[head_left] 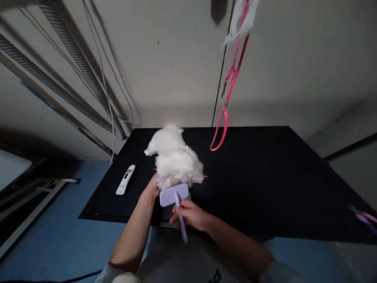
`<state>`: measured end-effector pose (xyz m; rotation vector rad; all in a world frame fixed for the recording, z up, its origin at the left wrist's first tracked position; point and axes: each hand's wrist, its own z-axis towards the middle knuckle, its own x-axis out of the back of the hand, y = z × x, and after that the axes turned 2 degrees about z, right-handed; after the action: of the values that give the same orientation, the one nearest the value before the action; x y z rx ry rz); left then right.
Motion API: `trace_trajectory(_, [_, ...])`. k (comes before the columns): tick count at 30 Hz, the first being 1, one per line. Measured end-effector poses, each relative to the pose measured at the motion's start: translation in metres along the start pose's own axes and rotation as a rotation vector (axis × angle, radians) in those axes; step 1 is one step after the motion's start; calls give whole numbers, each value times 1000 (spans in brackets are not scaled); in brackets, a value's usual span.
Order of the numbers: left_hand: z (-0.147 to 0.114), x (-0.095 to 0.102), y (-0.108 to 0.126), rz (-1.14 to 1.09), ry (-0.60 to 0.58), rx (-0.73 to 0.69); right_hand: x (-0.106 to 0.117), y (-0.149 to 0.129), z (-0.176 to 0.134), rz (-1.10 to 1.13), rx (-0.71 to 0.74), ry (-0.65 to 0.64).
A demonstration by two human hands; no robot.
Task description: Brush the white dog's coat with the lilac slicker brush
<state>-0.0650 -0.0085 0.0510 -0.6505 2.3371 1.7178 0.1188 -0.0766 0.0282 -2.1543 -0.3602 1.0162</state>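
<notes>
A small white fluffy dog [176,157] is on the black grooming table [253,177], its rear end towards me. My right hand [191,214] grips the handle of a lavender slicker brush [174,195]. The brush head is at the dog's rear, with its flat back facing me and its bristles out of sight. At the dog's left rear side is my left hand [153,188], its fingers hidden by fur and the brush. White hair clippers [126,180] lie on the table to the left of the dog.
A pink grooming loop [226,122] hangs over the table's back part. Scissors with pink and blue handles [366,218] lie at the right edge. Grey ribbed hoses [79,59] and a white cable [107,98] run down at the left, beside the wall.
</notes>
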Motion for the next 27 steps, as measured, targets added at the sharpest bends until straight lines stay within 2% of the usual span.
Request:
trace_trajectory(2, [3, 0, 4, 8, 23, -35, 3, -6, 1, -62, -89, -87])
trace_trajectory(4, [2, 0, 9, 41, -6, -62, 7, -16, 3, -146, -27, -115])
trace_trajectory(7, [1, -3, 17, 64, -37, -81, 14, -29, 6, -274, 214, 34])
trace_trajectory(8, [2, -4, 18, 62, -22, -93, 16, -31, 6, -303, 235, 75])
trace_trajectory(11, [4, -8, 22, 64, 5, -145, 18, -31, 2, -329, 79, 39])
trace_trajectory(13, [7, -9, 23, 90, -4, -219, 19, -36, 3, -329, 57, -15])
trace_trajectory(16, [11, -2, 22, 104, -39, -299, 25, -50, 9, -332, 272, 97])
trace_trajectory(18, [13, 8, 18, 79, -84, -264, 29, -53, 12, -312, 324, 187])
trace_trajectory(21, [15, 23, 9, 75, -166, -191, 29, -44, 4, -245, 206, 177])
trace_trajectory(24, [15, 29, 6, 123, -240, -188, 24, -41, -9, -247, 98, 113])
trace_trajectory(27, [16, 24, 11, 204, -208, -227, 24, -56, -10, -300, 168, 48])
